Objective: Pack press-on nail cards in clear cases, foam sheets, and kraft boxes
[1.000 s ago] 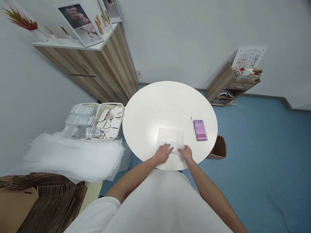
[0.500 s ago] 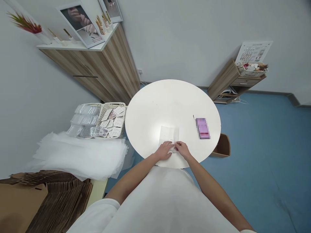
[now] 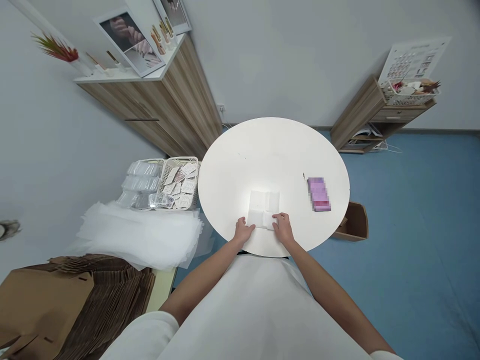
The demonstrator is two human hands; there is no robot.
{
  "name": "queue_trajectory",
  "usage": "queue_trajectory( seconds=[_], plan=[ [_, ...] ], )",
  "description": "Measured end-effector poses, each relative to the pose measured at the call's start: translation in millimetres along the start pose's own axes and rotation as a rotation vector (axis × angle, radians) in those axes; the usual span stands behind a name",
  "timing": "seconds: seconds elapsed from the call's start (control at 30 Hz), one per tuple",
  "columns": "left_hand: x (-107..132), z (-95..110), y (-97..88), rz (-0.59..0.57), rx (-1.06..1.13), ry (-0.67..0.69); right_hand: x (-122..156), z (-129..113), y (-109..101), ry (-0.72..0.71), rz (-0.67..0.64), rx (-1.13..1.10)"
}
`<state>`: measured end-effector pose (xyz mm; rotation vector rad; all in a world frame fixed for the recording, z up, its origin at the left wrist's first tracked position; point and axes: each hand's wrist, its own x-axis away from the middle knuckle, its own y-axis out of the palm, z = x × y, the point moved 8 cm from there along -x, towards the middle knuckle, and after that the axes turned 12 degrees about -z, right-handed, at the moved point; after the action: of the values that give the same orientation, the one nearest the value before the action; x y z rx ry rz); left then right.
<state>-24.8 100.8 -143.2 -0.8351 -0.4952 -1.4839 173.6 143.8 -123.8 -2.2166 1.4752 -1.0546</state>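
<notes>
A thin white translucent sheet, folded up at its near end, lies flat near the front of the round white table. It looks like packing foam, and the folded part seems to have layers I cannot make out. My left hand rests at the sheet's near left corner, thumb and fingers apart. On the other side, my right hand touches the near right edge of the fold with thumb and fingertips, which are spread apart.
A blurred purple phone-shaped item lies right on the table. Left are a basket of cards, clear plastic packs, white foam sheets and flattened cardboard. An open brown box stands on the floor, right.
My left hand has slid left off the middle of the sheet to its corner. My right hand has shifted slightly right and its fingers have spread. The view has turned a little.
</notes>
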Motion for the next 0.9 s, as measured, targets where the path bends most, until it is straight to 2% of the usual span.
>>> queue_trajectory(
  seconds=[0.2, 0.3, 0.47, 0.67, 0.9],
  plan=[
    [-18, 6, -1.3, 0.084, 0.153, 0.012, -14, -4, -2, -0.024, -0.015, -0.017],
    [-20, 10, 3.2, 0.035, 0.201, 0.051, -14, -1, -2, -0.021, 0.0, -0.04],
    [-12, 22, 17.6, -0.094, 0.145, 0.129, -13, 2, -3, -0.02, 0.058, -0.071],
    [-4, 53, 42.5, -0.133, -0.196, 0.303, -15, 2, 1, 0.011, -0.014, -0.073],
    [-3, 63, 70.3, -0.171, -0.467, 0.388, -17, -1, -5, 0.051, -0.105, -0.21]
  ],
)
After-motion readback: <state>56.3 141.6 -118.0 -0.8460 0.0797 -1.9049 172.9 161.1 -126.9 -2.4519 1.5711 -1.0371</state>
